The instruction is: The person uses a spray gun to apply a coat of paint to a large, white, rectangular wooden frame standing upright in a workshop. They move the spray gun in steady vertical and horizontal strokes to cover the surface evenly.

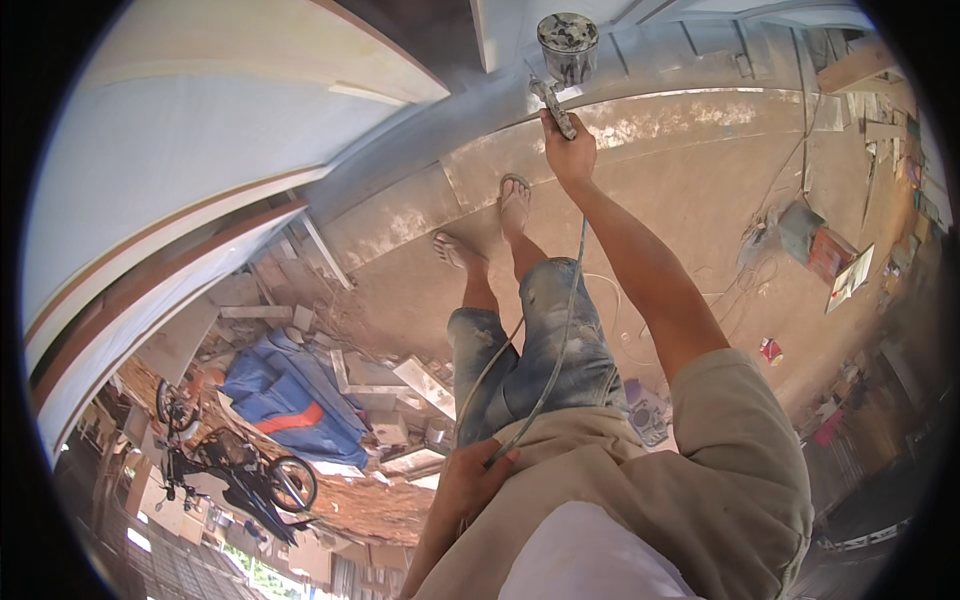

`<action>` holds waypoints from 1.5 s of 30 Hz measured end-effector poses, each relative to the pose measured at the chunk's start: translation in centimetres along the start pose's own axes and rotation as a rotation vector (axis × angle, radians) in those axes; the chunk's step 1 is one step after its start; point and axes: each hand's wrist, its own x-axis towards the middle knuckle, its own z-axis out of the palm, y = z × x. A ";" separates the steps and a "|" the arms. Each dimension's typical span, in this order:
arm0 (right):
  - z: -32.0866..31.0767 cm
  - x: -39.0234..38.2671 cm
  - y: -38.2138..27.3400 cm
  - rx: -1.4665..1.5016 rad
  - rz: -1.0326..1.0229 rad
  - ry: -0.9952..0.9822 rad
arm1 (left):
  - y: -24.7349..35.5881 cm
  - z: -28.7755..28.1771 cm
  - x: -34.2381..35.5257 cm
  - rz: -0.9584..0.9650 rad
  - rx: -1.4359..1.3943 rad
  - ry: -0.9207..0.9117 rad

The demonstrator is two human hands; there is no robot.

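Left hand: the left hand is low at the hip, fingers closed around the hose, thumb lying over it.
Hose: a thin pale line that runs from the left hand up past the jeans to the underside of the spray gun. It looks limp and light, likely to snag or kink, so it is best gathered loosely in the fist as it is now.
Right hand: the right hand is out at full reach, clamped on the grip of the spray gun; whether a finger rests on the trigger I cannot tell.
Spray gun: it stands just above the right hand, with a round metal cup on top, speckled with paint. It is probably top-heavy if the cup is filled, rigid, and perhaps slick with overspray; the handle below the cup is the sound place to hold, keeping the cup upright.
Panel: a long pale panel lies just beyond the gun's nozzle.
Floor: a dusty concrete floor lies under the right arm; the feet wear sandals.
Far left of the left hand: a blue tarp, scrap boards and a motorbike.
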 end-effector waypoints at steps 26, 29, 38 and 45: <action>-0.6 -1.4 -4.9 0.224 -0.062 0.116 | -6.6 -2.0 -0.3 0.154 0.012 0.056; -7.1 -4.4 -12.2 0.309 -0.153 0.146 | -7.5 -4.4 -3.8 0.356 0.122 0.133; -24.1 -12.2 -32.3 0.355 -0.376 0.412 | -11.4 -11.4 -12.1 0.734 0.243 0.234; -34.8 -16.3 -43.1 0.412 -0.649 0.584 | -10.7 -13.4 -15.0 0.974 0.253 0.237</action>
